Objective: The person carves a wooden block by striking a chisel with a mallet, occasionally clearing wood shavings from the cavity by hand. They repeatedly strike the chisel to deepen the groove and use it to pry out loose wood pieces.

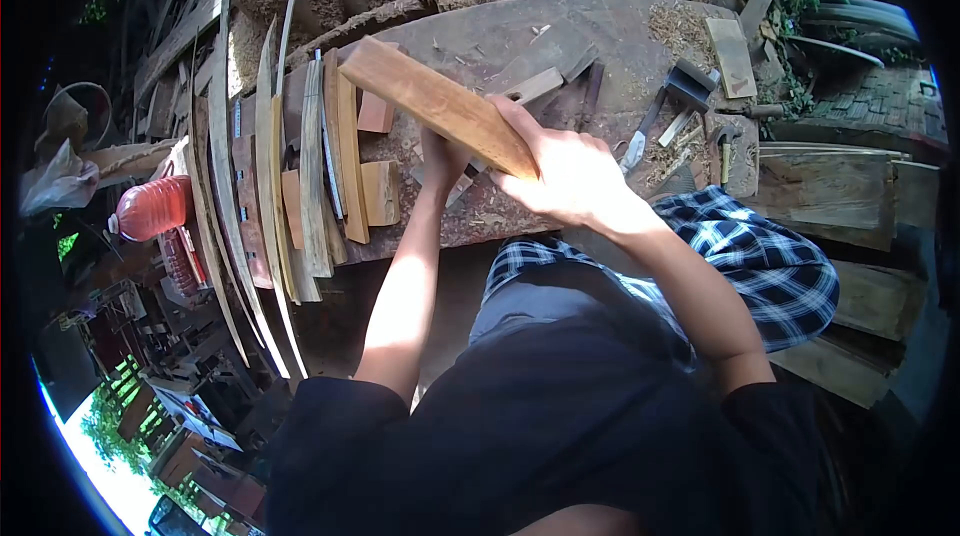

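1. Leftward, a bottle of pinkish-red liquid (156, 207) sits near long wood strips (275, 151).
2. The left hand (445, 158) touches the wooden block's underside; I cannot tell its finger closure.
3. The wooden block (440, 106) slants above the worktop (450, 41).
4. The right hand (568, 171) grips its near right end.
5. A hammer (726, 158) lies right.

The jug (155, 208) was a pinkish red, honestly pretty bright. The cloth (745, 254) had a blue, black and white plaid going on, and the shirt (560, 416) was just plain black.
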The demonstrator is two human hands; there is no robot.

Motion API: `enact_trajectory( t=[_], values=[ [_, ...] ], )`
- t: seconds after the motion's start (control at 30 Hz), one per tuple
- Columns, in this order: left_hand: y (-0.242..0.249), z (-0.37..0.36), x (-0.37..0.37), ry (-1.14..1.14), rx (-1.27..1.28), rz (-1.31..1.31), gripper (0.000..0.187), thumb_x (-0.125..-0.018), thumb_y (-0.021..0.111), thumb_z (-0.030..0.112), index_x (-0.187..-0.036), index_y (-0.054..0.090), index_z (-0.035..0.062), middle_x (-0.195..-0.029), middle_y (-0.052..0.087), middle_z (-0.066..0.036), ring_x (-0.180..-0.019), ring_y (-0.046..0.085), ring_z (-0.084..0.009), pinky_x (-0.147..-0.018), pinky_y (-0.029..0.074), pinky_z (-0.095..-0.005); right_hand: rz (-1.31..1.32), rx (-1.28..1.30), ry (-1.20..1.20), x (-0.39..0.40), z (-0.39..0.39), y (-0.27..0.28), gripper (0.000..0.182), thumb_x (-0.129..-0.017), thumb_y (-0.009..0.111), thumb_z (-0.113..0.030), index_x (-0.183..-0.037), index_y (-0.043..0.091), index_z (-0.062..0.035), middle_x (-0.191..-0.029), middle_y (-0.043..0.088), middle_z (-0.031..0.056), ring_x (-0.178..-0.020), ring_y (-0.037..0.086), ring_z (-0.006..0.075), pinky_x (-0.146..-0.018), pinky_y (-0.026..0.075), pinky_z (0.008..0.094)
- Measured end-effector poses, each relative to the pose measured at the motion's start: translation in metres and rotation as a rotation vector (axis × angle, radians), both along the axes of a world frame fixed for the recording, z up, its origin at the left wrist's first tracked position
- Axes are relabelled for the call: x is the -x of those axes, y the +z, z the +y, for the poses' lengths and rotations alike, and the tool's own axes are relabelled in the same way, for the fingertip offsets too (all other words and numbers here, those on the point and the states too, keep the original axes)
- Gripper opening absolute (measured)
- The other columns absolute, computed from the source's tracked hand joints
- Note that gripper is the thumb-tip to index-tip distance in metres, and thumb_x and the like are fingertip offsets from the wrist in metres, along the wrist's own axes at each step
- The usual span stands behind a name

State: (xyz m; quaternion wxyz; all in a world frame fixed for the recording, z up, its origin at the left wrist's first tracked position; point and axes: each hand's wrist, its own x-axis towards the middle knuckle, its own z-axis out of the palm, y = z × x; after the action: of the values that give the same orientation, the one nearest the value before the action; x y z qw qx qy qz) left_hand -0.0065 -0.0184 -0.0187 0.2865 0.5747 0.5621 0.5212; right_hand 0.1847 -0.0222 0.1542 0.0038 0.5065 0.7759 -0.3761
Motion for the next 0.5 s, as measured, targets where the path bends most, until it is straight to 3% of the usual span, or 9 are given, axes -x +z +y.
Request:
enact_trajectory(
  t=[0.07,0.13,0.17,0.2,0.27,0.33,0.4,0.47,0.5],
  values=[
    [-0.011,-0.005,0.002,-0.033,-0.019,-0.085,0.017,-0.083,0.074,0.000,-0.100,0.070,-0.0040,-0.092,0.075,-0.007,-0.085,0.070,-0.0155,-0.076,0.055,-0.0302,-0.057,0.022,0.029,0.001,0.001,0.011,0.092,-0.084,0.069,-0.039,-0.162,0.022,-0.0225,-0.104,0.072,0.0220,-0.094,0.071,0.0429,-0.087,0.058,0.0513],
    [0.003,-0.021,-0.004,-0.095,0.330,-0.344,0.019,-0.085,0.072,0.001,-0.103,0.068,-0.0042,-0.100,0.073,-0.009,-0.093,0.069,-0.0166,-0.080,0.054,-0.0327,0.083,-0.058,-0.046,0.002,-0.013,0.016,0.093,-0.084,0.070,-0.039,-0.162,0.021,-0.0232,-0.101,0.072,0.0231,-0.091,0.071,0.0427,-0.084,0.058,0.0513],
    [-0.015,-0.024,0.003,-0.132,0.322,-0.280,0.025,-0.088,0.071,0.004,-0.110,0.065,-0.0037,-0.107,0.071,-0.011,-0.099,0.067,-0.0170,-0.083,0.053,-0.0345,0.244,-0.193,-0.080,0.002,-0.021,0.011,0.093,-0.084,0.070,-0.039,-0.162,0.020,-0.0249,-0.098,0.071,0.0235,-0.087,0.072,0.0425,-0.079,0.058,0.0514],
    [-0.040,-0.025,-0.003,-0.040,0.245,-0.546,0.025,-0.090,0.071,0.009,-0.111,0.065,-0.0029,-0.105,0.071,-0.011,-0.095,0.068,-0.0180,-0.081,0.054,-0.0355,0.241,-0.190,-0.076,0.004,-0.025,0.005,0.093,-0.084,0.070,-0.039,-0.162,0.020,-0.0249,-0.098,0.071,0.0235,-0.087,0.072,0.0425,-0.079,0.058,0.0514],
    [-0.072,-0.024,0.003,-0.045,0.234,-0.426,0.027,-0.089,0.074,0.010,-0.111,0.064,-0.0013,-0.102,0.070,-0.010,-0.093,0.067,-0.0193,-0.081,0.054,-0.0360,0.282,-0.236,-0.058,0.009,-0.029,-0.004,0.093,-0.083,0.071,-0.039,-0.161,0.021,-0.0261,-0.097,0.071,0.0234,-0.085,0.072,0.0425,-0.078,0.059,0.0513],
    [-0.055,-0.008,0.011,-0.158,-0.026,0.025,0.026,-0.089,0.075,0.011,-0.109,0.065,0.0001,-0.098,0.069,-0.009,-0.091,0.067,-0.0202,-0.080,0.054,-0.0363,0.053,-0.126,0.022,0.007,-0.018,-0.019,0.092,-0.083,0.071,-0.041,-0.160,0.023,-0.0252,-0.098,0.072,0.0245,-0.087,0.072,0.0445,-0.084,0.058,0.0535],
    [-0.033,-0.009,0.005,0.013,-0.102,-0.095,0.025,-0.088,0.076,0.012,-0.107,0.065,0.0014,-0.094,0.068,-0.008,-0.089,0.066,-0.0174,-0.079,0.052,-0.0341,0.216,0.083,-0.125,-0.001,-0.019,-0.025,0.089,-0.086,0.070,-0.042,-0.159,0.024,-0.0235,-0.107,0.071,0.0267,-0.096,0.071,0.0469,-0.090,0.055,0.0538],
    [-0.027,-0.011,0.009,0.006,0.282,-0.090,0.025,-0.089,0.077,0.012,-0.106,0.063,0.0010,-0.091,0.068,-0.006,-0.089,0.066,-0.0144,-0.079,0.051,-0.0317,0.357,0.147,-0.335,-0.008,-0.025,-0.031,0.088,-0.086,0.070,-0.045,-0.158,0.026,-0.0214,-0.115,0.069,0.0291,-0.108,0.067,0.0485,-0.096,0.052,0.0530],
    [-0.026,-0.011,0.010,0.037,0.256,-0.136,0.022,-0.092,0.076,0.014,-0.102,0.061,0.0015,-0.091,0.069,-0.005,-0.089,0.066,-0.0127,-0.081,0.051,-0.0290,0.401,0.043,-0.387,-0.015,-0.027,-0.049,0.088,-0.086,0.069,-0.049,-0.158,0.027,-0.0204,-0.118,0.068,0.0298,-0.116,0.064,0.0482,-0.100,0.050,0.0515]
  ],
)
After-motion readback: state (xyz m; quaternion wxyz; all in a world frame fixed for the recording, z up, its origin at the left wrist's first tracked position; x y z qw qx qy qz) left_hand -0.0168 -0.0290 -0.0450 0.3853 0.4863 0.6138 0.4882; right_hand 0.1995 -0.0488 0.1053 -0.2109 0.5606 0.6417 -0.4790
